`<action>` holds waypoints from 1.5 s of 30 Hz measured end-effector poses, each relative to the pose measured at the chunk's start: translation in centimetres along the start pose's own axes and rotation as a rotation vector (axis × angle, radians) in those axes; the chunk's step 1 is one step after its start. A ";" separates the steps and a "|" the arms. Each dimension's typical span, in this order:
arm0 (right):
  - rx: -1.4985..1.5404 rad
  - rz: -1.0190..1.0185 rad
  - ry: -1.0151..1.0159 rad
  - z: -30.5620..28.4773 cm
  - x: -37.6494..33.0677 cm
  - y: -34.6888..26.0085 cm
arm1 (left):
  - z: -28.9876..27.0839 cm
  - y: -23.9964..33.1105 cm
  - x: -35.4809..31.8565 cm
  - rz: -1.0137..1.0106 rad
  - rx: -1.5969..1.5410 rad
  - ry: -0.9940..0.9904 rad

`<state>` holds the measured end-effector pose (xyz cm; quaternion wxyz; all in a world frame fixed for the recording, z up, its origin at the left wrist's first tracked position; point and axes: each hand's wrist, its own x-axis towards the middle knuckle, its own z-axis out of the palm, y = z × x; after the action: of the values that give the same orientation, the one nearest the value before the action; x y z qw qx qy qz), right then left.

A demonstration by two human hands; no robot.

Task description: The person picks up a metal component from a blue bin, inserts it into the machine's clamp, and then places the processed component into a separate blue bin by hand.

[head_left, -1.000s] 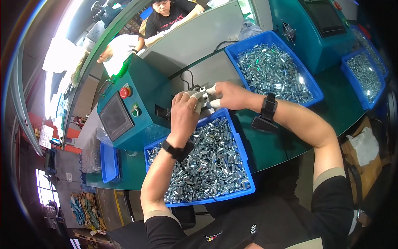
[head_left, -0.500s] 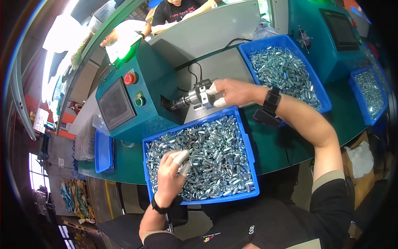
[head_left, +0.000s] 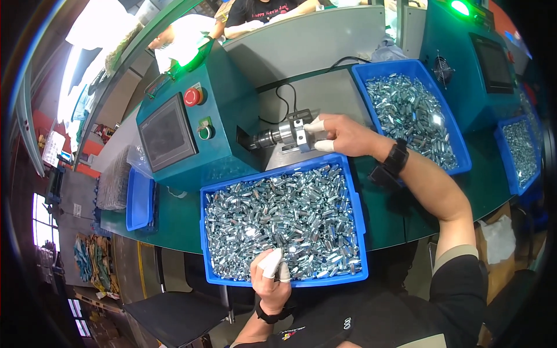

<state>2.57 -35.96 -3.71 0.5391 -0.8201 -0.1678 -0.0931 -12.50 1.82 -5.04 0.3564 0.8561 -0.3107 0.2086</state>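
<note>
A blue bin full of small silvery metal parts stands in front of me on the green bench. My left hand, white cots on its fingertips, rests at the bin's near edge with fingers curled into the pile. My right hand, with a black watch on the wrist, reaches over the bin to a steel fixture sticking out of a teal machine. Its cot-covered thumb and forefinger pinch the small block at the fixture's end.
The machine has a dark screen, a red stop button and a lit green lamp. More blue bins of parts stand at right and far right, by another teal machine. A person works across the grey divider.
My left hand left the fixture, dropped into the near bin, then drew back to the bin's front edge. My right hand stayed at the fixture.
</note>
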 end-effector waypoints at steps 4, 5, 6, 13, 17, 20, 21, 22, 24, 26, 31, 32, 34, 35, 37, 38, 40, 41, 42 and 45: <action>-0.045 0.075 -0.076 -0.2 0.2 0.2 | 0.1 -0.5 -0.3 0.017 0.004 0.004; -0.046 0.072 -0.081 -0.3 0.2 0.0 | 0.0 -0.6 -0.3 0.025 0.003 -0.003; -0.045 0.083 -0.086 -0.4 0.3 -0.2 | 0.1 -0.6 -0.3 0.023 0.004 0.002; 0.008 0.086 -0.095 -0.6 0.5 -0.9 | 0.2 -0.8 -0.1 0.036 0.005 0.018; -0.036 0.066 -0.115 -0.6 0.2 -0.3 | 0.1 -0.4 0.3 0.032 -0.044 0.036; 0.272 0.159 0.034 0.1 0.1 0.2 | 0.2 -0.8 0.1 0.039 -0.051 0.050; 0.266 0.148 0.015 0.1 0.3 -0.3 | 0.1 -0.9 -0.1 0.041 -0.055 0.043; 0.219 0.260 0.066 -0.3 0.3 -1.1 | 0.0 -0.9 -0.2 0.033 -0.050 0.062; 0.120 0.482 0.178 -0.9 0.5 -2.5 | -0.2 -0.7 -0.1 0.018 -0.060 0.037; 0.072 0.473 0.188 -1.1 0.7 -2.6 | -0.3 -0.6 0.1 0.008 -0.066 0.035; -0.395 0.395 0.243 -0.3 2.0 -4.1 | -0.3 -0.6 -0.1 0.027 -0.099 0.048; -0.584 0.356 0.250 -0.1 2.2 -4.4 | -0.2 -0.6 -0.3 0.031 -0.100 0.052; -0.666 0.317 0.259 0.2 2.6 -4.1 | -0.1 -0.6 -0.4 0.037 -0.102 0.061; -0.743 0.285 0.268 0.4 2.7 -4.1 | -0.1 -0.5 -0.5 0.038 -0.107 0.063; -0.822 0.256 0.273 0.5 2.7 -4.0 | 0.0 -0.4 -0.6 0.036 -0.119 0.061; -0.900 0.274 0.210 1.0 3.4 -4.6 | -0.1 -0.6 -0.8 0.023 -0.117 0.059; -1.061 0.323 0.082 1.4 4.1 -5.5 | -0.1 -0.8 -0.7 0.030 -0.101 0.065; -1.056 0.334 0.057 1.5 4.2 -5.4 | -0.1 -0.6 -1.0 0.023 -0.092 0.065; -1.089 0.300 0.075 1.2 4.2 -5.2 | 0.0 -0.6 -1.1 0.002 -0.104 0.052; -1.118 0.267 0.140 1.0 4.5 -5.3 | 0.2 -0.7 -0.8 0.015 -0.082 0.063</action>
<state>4.68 -32.31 1.92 0.0408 -0.9862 0.0480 -0.1529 -12.56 2.35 -5.95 0.3991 0.8314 -0.3142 0.2253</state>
